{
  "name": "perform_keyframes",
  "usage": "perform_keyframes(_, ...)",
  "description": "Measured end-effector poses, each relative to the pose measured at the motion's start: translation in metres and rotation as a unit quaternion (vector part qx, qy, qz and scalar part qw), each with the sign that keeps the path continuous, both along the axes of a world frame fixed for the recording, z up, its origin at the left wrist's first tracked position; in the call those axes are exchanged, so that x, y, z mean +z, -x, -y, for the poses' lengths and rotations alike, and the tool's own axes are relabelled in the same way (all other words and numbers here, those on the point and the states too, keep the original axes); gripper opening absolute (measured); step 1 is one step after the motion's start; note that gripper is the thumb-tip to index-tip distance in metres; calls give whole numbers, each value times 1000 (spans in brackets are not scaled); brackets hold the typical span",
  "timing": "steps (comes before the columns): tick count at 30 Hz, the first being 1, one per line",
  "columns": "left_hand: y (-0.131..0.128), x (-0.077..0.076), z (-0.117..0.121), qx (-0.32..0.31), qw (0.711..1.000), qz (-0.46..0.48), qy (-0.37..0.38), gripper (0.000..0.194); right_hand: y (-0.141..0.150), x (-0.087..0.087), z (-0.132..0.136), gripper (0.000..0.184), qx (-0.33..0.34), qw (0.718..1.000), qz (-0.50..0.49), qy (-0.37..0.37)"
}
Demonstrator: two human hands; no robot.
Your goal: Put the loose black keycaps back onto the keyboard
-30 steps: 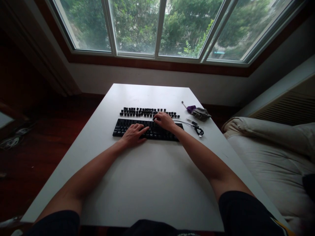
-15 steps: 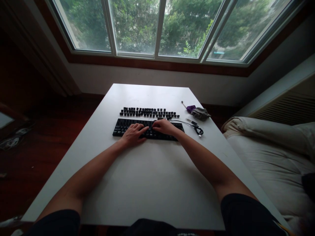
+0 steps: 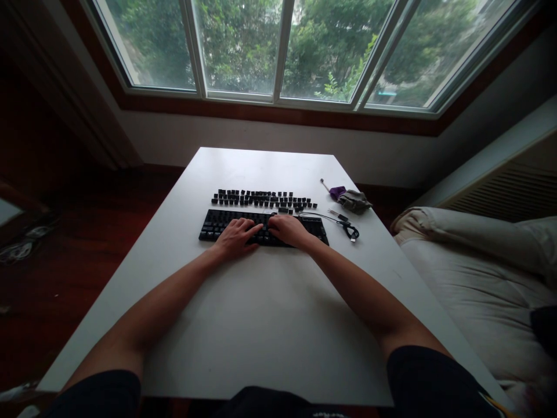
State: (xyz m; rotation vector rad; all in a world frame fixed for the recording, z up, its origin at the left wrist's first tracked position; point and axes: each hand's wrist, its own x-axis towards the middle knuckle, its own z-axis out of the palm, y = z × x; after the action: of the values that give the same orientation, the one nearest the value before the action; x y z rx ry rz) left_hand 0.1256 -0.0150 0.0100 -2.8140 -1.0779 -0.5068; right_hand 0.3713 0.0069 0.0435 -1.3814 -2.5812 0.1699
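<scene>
A black keyboard [image 3: 212, 224] lies across the white table in front of me. My left hand [image 3: 235, 237] rests on its near middle part, fingers apart and thumb stretched to the right. Just right of that thumb, my right hand [image 3: 288, 229] is over the keys with its fingers bent down and drawn together. Its fingertips touch the keyboard's middle, and whatever they may hold is hidden. Behind the keyboard, several loose black keycaps [image 3: 249, 201] stand in uneven rows.
A coiled black cable [image 3: 351, 231] and a small tool [image 3: 338, 215] lie right of the keyboard. Farther back are a grey and purple cloth [image 3: 354, 200] and a thin stick [image 3: 324, 184]. A pale sofa [image 3: 474, 278] stands beside the table [image 3: 265, 325] on the right.
My right hand has shifted slightly toward me and to the left, flattening lower over the keys. More of the keyboard's right end shows. My left hand has stayed in place.
</scene>
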Motion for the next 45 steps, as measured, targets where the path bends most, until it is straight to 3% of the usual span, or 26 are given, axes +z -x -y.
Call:
perform_keyframes(11,-4,8,-4,-29,999,-34,24,64,-15,-38,7,18,-43,986,-158,-29)
perform_keyframes(16,-7,18,-9,-50,997,-56,34,70,-23,-34,6,17,-44,976,-210,-29)
perform_keyframes(23,-20,22,-16,-83,993,-78,24,68,-42,-24,4,14,-96,960,-259,-46)
perform_keyframes(36,-19,12,-14,-77,996,-49,15,59,-55,-25,-14,20,-162,959,-225,-55)
perform_keyframes(45,-20,13,-16,-75,996,-45,27,56,-59,-26,-52,14,-157,976,-123,-93)
